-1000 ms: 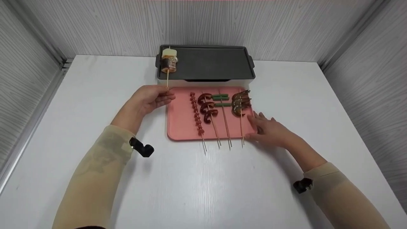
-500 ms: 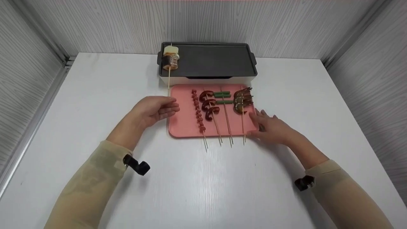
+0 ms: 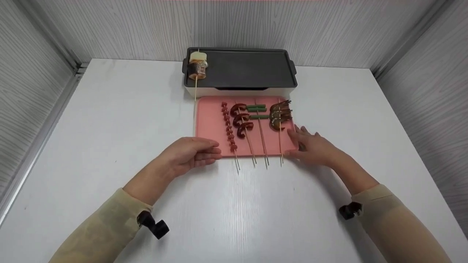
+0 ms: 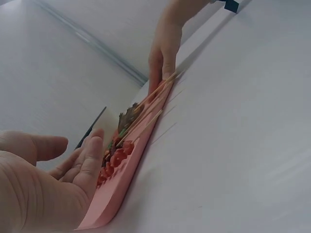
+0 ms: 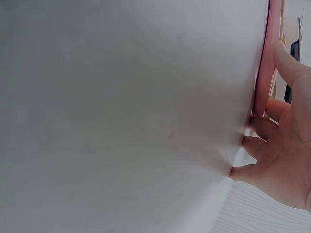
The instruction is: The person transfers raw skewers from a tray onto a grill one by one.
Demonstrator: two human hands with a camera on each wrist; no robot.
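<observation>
The left hand (image 3: 192, 153) is by the near left corner of the pink tray (image 3: 208, 120). Its grip is loose, with the fingers nearly straight and no stick in them. I can't tell if it touches the tray. The right hand (image 3: 312, 148) has its grip on the near right corner, with the thumb on the front edge and a finger on the side edge.

The tray lies flat on the white desk (image 3: 256, 204). Four food sticks lie on it, side by side. From the left, there is one with little red bits (image 3: 227, 124), one with curly brown bits (image 3: 237, 118), one with green bits (image 3: 259, 117) and one with shrimp (image 3: 276, 116). The ends of all four poke out over the front edge.

Just behind the tray is a grill (image 3: 252, 69) with a black top and a white bottom. A fat food stick (image 3: 197, 65), part white and part dark, lies on its left end. Its thin stick hangs over the front, near the tray's back left corner. A grey wall (image 3: 237, 25) with wavy lines stands behind the grill.
</observation>
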